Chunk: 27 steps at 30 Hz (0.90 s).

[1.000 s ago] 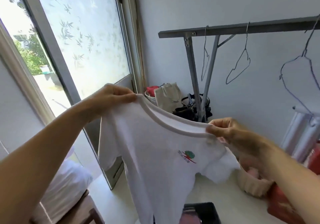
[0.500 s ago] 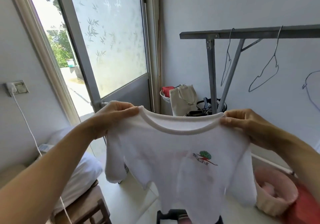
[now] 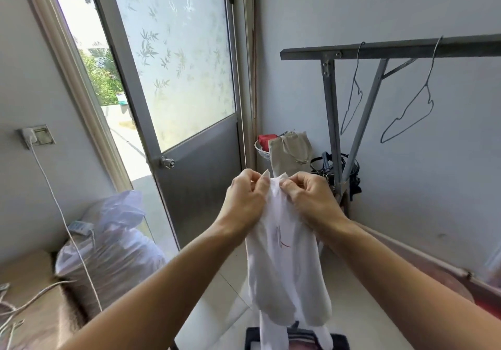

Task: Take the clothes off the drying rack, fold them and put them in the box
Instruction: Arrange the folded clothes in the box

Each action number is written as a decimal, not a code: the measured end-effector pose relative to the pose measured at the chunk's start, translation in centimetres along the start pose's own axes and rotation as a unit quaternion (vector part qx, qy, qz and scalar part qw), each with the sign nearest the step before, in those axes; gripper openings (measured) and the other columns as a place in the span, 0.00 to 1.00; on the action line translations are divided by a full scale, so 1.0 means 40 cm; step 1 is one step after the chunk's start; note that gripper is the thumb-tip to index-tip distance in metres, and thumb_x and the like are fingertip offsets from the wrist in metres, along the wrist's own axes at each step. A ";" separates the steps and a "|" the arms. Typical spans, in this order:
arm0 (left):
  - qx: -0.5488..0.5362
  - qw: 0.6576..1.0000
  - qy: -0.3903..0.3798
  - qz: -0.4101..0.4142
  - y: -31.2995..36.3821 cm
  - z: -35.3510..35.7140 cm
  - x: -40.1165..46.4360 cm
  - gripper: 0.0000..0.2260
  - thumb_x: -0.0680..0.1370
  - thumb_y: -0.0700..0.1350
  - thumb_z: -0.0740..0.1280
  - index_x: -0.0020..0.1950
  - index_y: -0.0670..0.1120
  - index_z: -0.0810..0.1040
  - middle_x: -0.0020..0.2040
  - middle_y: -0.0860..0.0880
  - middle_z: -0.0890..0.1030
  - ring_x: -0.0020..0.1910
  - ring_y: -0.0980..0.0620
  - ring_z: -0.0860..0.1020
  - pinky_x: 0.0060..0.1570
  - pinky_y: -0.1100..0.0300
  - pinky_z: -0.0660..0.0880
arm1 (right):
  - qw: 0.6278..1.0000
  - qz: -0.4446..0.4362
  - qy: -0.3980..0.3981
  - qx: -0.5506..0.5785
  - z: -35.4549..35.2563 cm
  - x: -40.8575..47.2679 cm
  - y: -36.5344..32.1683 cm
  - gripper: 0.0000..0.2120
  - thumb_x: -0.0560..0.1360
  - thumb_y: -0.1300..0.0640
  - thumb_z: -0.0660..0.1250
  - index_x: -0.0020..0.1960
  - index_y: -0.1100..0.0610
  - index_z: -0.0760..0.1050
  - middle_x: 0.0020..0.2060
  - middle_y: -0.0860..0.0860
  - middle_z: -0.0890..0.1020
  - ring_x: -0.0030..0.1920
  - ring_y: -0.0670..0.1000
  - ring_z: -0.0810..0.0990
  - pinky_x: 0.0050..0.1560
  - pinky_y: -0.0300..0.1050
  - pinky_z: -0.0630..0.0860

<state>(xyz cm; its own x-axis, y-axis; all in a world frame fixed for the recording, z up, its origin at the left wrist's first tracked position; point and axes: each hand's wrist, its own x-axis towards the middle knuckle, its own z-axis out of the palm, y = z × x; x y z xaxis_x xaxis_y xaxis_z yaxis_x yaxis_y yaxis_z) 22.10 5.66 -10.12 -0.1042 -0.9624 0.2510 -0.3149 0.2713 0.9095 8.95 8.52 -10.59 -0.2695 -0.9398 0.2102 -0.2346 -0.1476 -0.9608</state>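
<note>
A white T-shirt [image 3: 282, 268] with a small red and green logo hangs in front of me, folded in half lengthwise. My left hand [image 3: 245, 200] and my right hand [image 3: 307, 197] pinch its top edge side by side, almost touching. The shirt's lower end hangs over a black box [image 3: 339, 341] at the bottom edge, mostly hidden by the cloth. The grey metal drying rack [image 3: 333, 100] stands at the right with two bare wire hangers [image 3: 409, 105] on its bar.
A frosted-glass door [image 3: 189, 105] stands ajar ahead on the left. A white pillow [image 3: 108, 241] and a charger cable lie at the left. A beige tote bag [image 3: 291, 154] and dark bags sit in the corner by the rack's legs.
My two hands have come together, folding the spread shirt in half lengthwise. The view has turned left and down a little.
</note>
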 end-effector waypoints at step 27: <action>0.061 0.937 -0.304 0.159 0.115 -0.069 0.058 0.06 0.72 0.47 0.74 0.48 0.49 0.84 0.44 0.55 0.83 0.46 0.58 0.81 0.47 0.65 0.75 | 0.960 -0.120 -0.251 0.019 -0.130 0.022 -0.077 0.07 0.79 0.57 0.64 0.49 0.62 0.76 0.39 0.52 0.81 0.39 0.47 0.80 0.41 0.41 0.79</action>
<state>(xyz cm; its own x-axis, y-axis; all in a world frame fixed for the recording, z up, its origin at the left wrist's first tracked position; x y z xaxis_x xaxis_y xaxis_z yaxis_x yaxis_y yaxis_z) 23.00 4.62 -4.45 -0.7177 -0.6556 0.2346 -0.2781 0.5788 0.7666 4.59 9.75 -6.51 0.2749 -0.9057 0.3226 -0.1970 -0.3815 -0.9032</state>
